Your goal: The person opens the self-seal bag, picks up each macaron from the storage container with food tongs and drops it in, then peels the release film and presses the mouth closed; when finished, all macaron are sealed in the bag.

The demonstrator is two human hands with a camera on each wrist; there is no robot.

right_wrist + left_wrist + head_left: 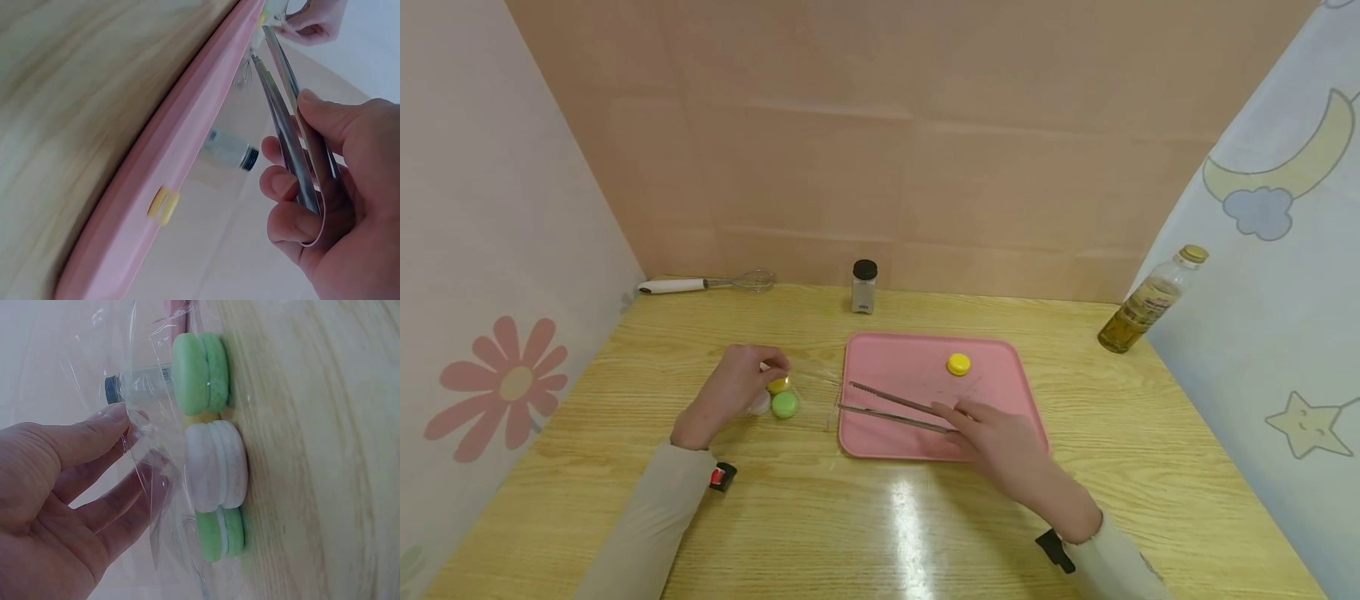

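My left hand [741,385] pinches the upper film of a clear plastic bag [147,434] that lies on the table. Inside the bag are green macarons [201,374], a pale whitish macaron [215,465] and a yellow macaron [778,385], partly hidden by the hand. My right hand [1000,442] grips metal tongs [287,125], thumb on one arm and fingers round the other. The tips of the tongs are apart, with nothing between them, and point left toward the bag's mouth. Below them is a pink tray [880,442], with one yellow macaron [958,364] on it.
A small jar with a black lid [864,287] stands behind the tray. At the back left lies a whisk [700,284] with a white handle. An oil bottle [1150,302] is at the right edge of the table [820,517], beside the patterned wall.
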